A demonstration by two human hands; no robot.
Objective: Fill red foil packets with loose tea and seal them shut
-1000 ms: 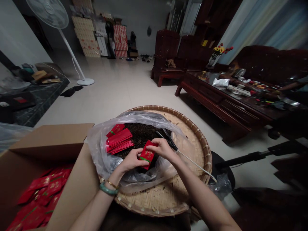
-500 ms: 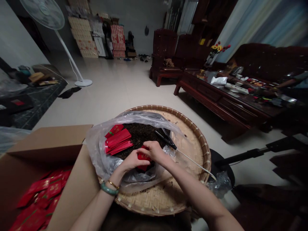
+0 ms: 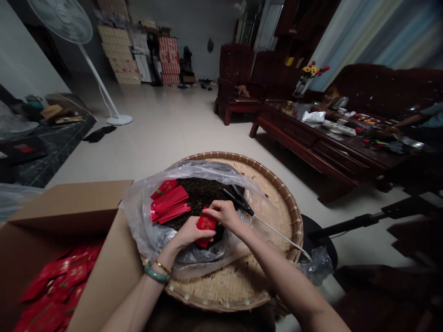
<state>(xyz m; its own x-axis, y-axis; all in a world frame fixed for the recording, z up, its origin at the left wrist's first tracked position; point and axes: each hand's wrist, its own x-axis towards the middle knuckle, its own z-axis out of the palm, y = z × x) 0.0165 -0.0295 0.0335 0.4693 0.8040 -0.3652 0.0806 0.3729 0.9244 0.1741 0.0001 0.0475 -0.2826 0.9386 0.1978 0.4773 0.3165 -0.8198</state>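
Observation:
Between my hands is a small red packet [image 3: 206, 222] with gold characters, held over a clear plastic bag [image 3: 138, 203] of dark loose tea leaves [image 3: 204, 191]. My left hand [image 3: 192, 230] grips the packet's lower left side. My right hand [image 3: 223, 213] pinches its top edge, the fingers bent over it. Left of them, a stack of flat red packets [image 3: 169, 205] lies on the tea. A black-handled tool with a white cord [image 3: 242, 200] rests at the bag's right side. The bag sits on a round woven bamboo tray [image 3: 221, 290].
An open cardboard box [image 3: 104, 263] with several red packets [image 3: 58, 286] stands at the left. Behind are a white standing fan [image 3: 119, 120] and a dark wooden coffee table [image 3: 294, 129] covered with items. A black stand [image 3: 360, 221] is on the right.
My right hand's fingers have shifted up to the packet's top edge, and more of its gold-lettered front now shows. My left hand keeps its hold.

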